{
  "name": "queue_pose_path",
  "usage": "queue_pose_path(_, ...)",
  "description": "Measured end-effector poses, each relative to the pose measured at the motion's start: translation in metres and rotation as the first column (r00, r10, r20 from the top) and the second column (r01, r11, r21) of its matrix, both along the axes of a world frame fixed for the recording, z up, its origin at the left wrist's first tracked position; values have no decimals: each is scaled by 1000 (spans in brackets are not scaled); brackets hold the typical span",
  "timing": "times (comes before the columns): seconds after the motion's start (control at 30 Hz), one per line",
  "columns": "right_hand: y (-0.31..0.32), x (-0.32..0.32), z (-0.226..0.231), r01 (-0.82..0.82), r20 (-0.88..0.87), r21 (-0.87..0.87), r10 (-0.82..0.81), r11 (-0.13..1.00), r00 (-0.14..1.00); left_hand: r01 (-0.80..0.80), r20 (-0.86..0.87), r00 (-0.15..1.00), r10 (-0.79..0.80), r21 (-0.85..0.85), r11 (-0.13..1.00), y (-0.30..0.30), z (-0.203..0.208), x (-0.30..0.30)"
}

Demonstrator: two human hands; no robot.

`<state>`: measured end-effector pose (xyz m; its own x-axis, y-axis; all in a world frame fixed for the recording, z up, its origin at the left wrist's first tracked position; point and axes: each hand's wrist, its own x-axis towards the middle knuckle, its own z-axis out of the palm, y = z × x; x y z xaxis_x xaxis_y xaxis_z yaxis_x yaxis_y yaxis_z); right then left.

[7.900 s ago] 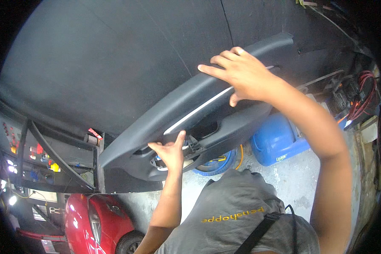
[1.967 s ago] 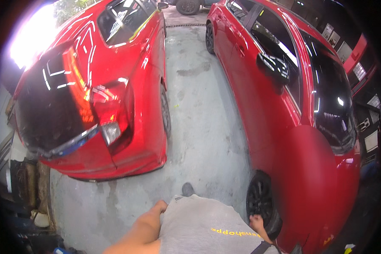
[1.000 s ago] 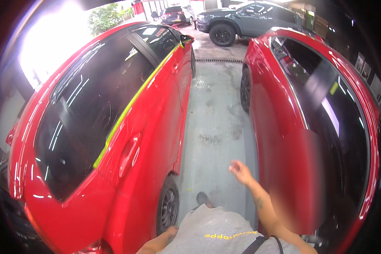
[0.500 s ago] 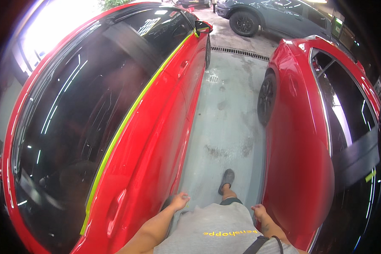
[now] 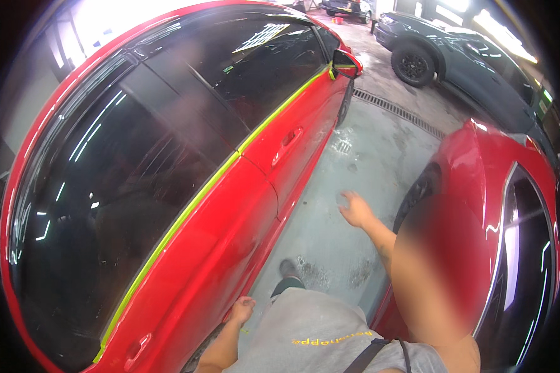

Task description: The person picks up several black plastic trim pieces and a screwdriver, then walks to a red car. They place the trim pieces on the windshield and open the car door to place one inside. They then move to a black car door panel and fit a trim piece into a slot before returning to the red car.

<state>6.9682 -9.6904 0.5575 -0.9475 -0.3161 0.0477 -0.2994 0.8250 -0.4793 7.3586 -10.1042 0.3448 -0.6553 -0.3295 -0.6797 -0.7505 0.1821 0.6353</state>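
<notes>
Between two red cars I stand, with the nearer one (image 5: 242, 205) along my left. Yellow-green masking tape (image 5: 186, 212) runs along the lower edge of its dark side windows (image 5: 137, 155). My left hand (image 5: 243, 309) hangs low beside that car's side, its fingers curled; whether anything is in them is hidden. A tiny yellow-green bit (image 5: 246, 331) shows just below it. My right hand (image 5: 356, 209) reaches forward over the floor, fingers stretched and apart, touching nothing. The car's door handle (image 5: 287, 145) and side mirror (image 5: 346, 64) lie ahead to the left.
The other red car (image 5: 466, 186) borders the lane on my right, partly blurred behind my arm. A drain grate (image 5: 398, 112) crosses the grey floor (image 5: 330, 242) ahead. Beyond it stands a dark grey pickup (image 5: 454, 62). Wet patches mark the floor.
My right hand has swung forward and up from beside my body. My left hand stays low. The view has turned left, so the cars and drain appear farther right.
</notes>
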Motion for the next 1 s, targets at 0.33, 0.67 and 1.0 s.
queue_pose_path(0.33,-188,-197,50,-344,-8,480,396,807,918,3,-261,964,52,207,978,75,72,-206)
queue_pose_path(0.67,-189,-228,9,-423,108,324,411,846,905,-548,-974,-217,-61,70,834,-1,414,-353)
queue_pose_path(1.0,-137,-225,12,-477,3,256,492,841,870,-832,-884,-209,-418,-64,551,-33,487,-408)
